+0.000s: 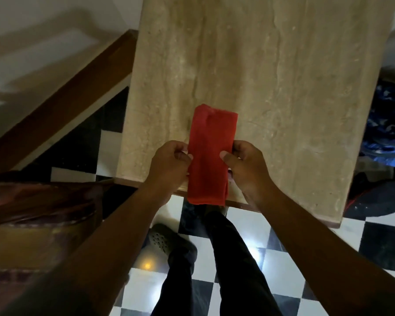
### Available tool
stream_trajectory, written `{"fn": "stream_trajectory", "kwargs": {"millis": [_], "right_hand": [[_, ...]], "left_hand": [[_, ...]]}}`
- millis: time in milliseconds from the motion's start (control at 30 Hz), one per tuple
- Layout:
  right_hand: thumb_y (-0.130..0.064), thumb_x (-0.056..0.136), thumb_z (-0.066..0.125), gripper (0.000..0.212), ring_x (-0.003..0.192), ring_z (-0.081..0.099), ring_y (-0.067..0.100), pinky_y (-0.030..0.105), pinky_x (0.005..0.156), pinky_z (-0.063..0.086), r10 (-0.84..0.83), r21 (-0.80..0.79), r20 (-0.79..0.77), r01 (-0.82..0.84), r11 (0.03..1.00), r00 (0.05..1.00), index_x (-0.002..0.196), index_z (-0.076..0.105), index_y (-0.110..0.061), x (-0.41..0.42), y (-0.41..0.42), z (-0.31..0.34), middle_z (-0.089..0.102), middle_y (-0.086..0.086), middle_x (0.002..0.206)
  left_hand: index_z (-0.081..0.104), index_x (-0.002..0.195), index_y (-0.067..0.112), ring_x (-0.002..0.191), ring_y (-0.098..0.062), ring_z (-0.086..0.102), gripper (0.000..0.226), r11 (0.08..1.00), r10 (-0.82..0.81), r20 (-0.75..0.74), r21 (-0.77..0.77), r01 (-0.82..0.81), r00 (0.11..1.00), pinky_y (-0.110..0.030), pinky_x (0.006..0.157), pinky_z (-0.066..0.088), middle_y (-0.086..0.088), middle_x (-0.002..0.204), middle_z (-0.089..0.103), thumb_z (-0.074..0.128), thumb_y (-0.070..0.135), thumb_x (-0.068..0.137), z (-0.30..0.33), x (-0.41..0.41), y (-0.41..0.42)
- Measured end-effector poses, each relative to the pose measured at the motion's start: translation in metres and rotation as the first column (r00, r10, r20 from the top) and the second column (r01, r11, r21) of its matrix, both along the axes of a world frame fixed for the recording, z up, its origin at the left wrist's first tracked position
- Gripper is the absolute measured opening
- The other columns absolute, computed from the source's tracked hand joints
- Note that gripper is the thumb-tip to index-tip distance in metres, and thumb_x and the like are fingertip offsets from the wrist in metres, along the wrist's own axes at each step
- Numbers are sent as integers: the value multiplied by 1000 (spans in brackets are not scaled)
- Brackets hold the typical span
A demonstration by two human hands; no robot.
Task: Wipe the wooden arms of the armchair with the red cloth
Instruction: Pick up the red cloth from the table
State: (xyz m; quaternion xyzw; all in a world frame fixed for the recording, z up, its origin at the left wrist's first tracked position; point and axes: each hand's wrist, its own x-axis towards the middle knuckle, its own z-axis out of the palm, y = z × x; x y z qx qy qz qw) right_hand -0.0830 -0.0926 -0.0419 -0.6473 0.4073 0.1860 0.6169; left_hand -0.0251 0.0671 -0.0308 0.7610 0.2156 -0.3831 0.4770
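Observation:
The red cloth (pixel 209 153) is folded into a long strip and lies lengthwise over the near edge of a beige stone-topped table (pixel 271 76), its lower end hanging past the rim. My left hand (pixel 169 166) pinches the cloth's left edge. My right hand (pixel 245 166) pinches its right edge, thumb on top. At the lower left is the armchair, with a dark polished wooden arm (pixel 39 201) and a yellowish seat cushion (pixel 25 245) below it.
A wooden frame rail (pixel 66 99) slants up at the left beside white upholstery. The floor is black-and-white checker tile (pixel 306 258). My legs in dark trousers and a grey perforated shoe (pixel 164 240) stand below the table edge. Blue patterned fabric (pixel 385 119) lies at right.

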Motion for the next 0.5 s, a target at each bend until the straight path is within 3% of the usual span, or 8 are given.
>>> {"fn": "stream_trajectory", "kwargs": {"millis": [133,233,300,433,500], "right_hand": [[-17,96,62,14,100,70,24,51,91,58,137,10,25,-137,991,990,106,64,-27,10,44,25,71,0,109],[-15,95,63,17,94,72,26,56,86,60,214,46,73,-217,975,974,94,66,-31,17,86,46,72,0,102],[-17,95,63,15,90,73,23,55,84,61,278,34,104,-283,959,955,96,67,-32,21,113,56,74,-3,101],[-18,97,61,18,92,72,20,53,87,59,435,9,162,-442,897,886,96,64,-35,27,175,82,73,-4,102],[-15,97,60,19,93,71,21,53,87,59,509,-1,199,-519,855,837,100,64,-34,29,210,96,72,-3,104]], "left_hand": [[61,111,19,81,-15,71,16,992,123,28,-25,-123,992,-27,60,60,-3,98,69,54,11,99,22,-14,53],[60,112,22,85,-13,71,17,967,255,62,-26,-254,965,-21,59,57,-3,104,69,56,14,98,38,-28,97],[61,110,22,82,-11,72,17,941,337,95,-39,-335,937,-20,58,56,-3,102,70,57,13,97,48,-39,124],[61,108,23,89,-22,70,16,874,486,151,-69,-482,861,-24,60,55,-8,103,70,58,12,96,71,-64,180],[61,101,27,81,-15,70,17,824,563,202,-71,-562,801,-24,59,55,-3,96,70,59,12,96,80,-75,210]]}}
